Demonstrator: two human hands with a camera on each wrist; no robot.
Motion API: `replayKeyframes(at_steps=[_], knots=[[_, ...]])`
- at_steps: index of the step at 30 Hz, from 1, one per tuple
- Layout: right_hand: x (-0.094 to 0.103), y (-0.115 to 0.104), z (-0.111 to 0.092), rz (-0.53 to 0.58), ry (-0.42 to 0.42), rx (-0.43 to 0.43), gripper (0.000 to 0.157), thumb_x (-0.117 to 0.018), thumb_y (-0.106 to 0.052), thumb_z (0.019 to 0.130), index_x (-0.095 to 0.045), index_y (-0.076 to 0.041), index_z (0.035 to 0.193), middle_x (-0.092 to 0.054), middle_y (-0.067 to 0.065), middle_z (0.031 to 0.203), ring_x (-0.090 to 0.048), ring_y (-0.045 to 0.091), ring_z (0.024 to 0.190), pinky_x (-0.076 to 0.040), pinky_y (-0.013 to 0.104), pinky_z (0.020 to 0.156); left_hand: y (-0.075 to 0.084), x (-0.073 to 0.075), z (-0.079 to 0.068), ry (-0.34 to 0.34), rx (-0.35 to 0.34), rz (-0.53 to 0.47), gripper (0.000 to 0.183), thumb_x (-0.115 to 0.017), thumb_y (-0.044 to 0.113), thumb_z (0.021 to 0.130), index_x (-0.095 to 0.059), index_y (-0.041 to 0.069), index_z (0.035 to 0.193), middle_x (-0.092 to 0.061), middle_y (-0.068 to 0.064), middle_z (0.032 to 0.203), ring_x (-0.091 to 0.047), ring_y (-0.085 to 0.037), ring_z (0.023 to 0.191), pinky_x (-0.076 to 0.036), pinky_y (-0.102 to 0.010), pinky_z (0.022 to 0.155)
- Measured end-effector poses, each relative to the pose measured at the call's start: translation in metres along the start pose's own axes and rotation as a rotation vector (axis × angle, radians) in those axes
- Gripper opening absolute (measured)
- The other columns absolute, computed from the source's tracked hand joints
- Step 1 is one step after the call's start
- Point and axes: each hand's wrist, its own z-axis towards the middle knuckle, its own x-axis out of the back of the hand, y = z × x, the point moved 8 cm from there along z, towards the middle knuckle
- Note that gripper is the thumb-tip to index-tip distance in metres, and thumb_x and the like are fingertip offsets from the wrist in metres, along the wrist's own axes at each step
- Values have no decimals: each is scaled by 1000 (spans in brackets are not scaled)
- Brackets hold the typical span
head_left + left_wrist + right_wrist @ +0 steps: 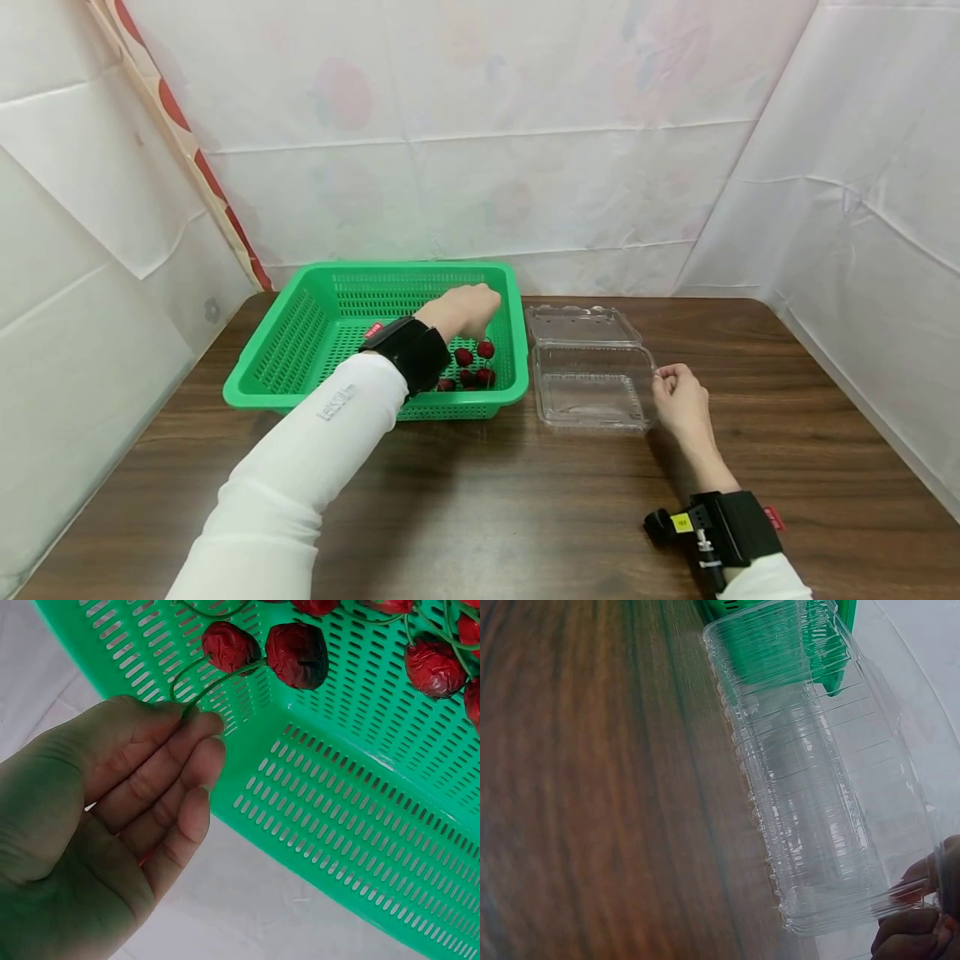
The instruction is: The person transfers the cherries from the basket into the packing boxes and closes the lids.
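Left grip (112,799) on stems (223,676), cherries (296,656) beyond.

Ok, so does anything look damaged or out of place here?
Yes: the two cherries nearest the left hand, inside the green basket, look shrivelled and wrinkled rather than smooth and plump, perhaps drying out. Nothing looks spilled.

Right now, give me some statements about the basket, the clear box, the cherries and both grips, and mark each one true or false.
1. The left grip holds a cherry by its stem. True.
2. In the head view, the green basket stands left of the clear box. True.
3. The clear box is closed. False: it lies open.
4. The right grip is inside the green basket. False: it pinches the clear box's edge.
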Motion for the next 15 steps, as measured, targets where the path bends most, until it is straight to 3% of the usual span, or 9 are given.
replayKeyframes(at_steps=[4, 9, 12, 15], knots=[[-2, -1, 0, 2, -8, 6, 21, -42, -7, 86, -53, 7, 97, -45, 2, 60, -41, 14, 50, -34, 28, 48, -3, 2, -3, 28, 5, -27, 9, -60, 10, 83, -51, 7, 84, -53, -14, 100, -42, -16, 63, -32, -27, 56], [-2, -1, 0, -5, 5, 15, 20, -43, -7, 86, -53, 7, 96, -46, 3, 61, -42, 15, 52, -35, 28, 50, -8, 8, -7, 92, 28, -60, 14, -61, 11, 83, -50, 8, 74, -53, -13, 96, -45, -17, 62, -34, -28, 55], [-1, -1, 1, -5, 19, 20, 20, -43, -7, 85, -54, 7, 96, -46, 3, 61, -42, 16, 52, -35, 29, 51, -11, 14, -10, 152, 46, -94, 22, -63, 15, 82, -48, 10, 65, -49, -7, 76, -46, -16, 59, -36, -27, 54], [-2, -1, 1, -2, 19, 20, 20, -43, -7, 86, -53, 7, 96, -45, 3, 60, -42, 16, 52, -35, 29, 51, -15, 19, -13, 201, 67, -151, 37, -63, 15, 82, -39, 13, 54, -34, -1, 56, -33, -12, 46, -30, -25, 48]])
